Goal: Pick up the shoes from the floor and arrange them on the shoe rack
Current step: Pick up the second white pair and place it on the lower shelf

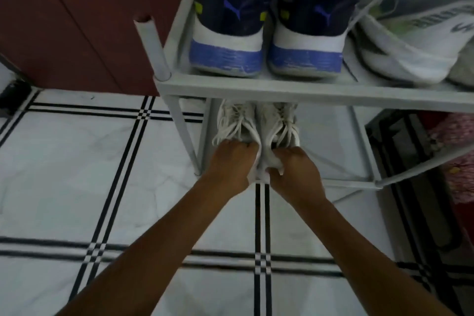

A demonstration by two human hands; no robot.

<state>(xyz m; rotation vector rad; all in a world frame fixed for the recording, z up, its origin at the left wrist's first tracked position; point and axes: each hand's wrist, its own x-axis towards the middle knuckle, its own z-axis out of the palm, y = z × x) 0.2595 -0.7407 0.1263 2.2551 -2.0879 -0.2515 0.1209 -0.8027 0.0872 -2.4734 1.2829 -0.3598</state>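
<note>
A grey metal shoe rack fills the upper right of the head view. Two white lace-up sneakers sit side by side on its lower shelf, toes pointing away from me. My left hand grips the heel of the left white sneaker. My right hand grips the heel of the right white sneaker. On the shelf above stands a navy and blue pair of trainers, heels toward me. A white and grey sneaker lies tilted to their right.
A dark red-brown cabinet stands left of the rack. The floor is white tile with black stripes. An upright rack tube sticks up at the rack's front left corner. Dark and pink items lie at the right edge.
</note>
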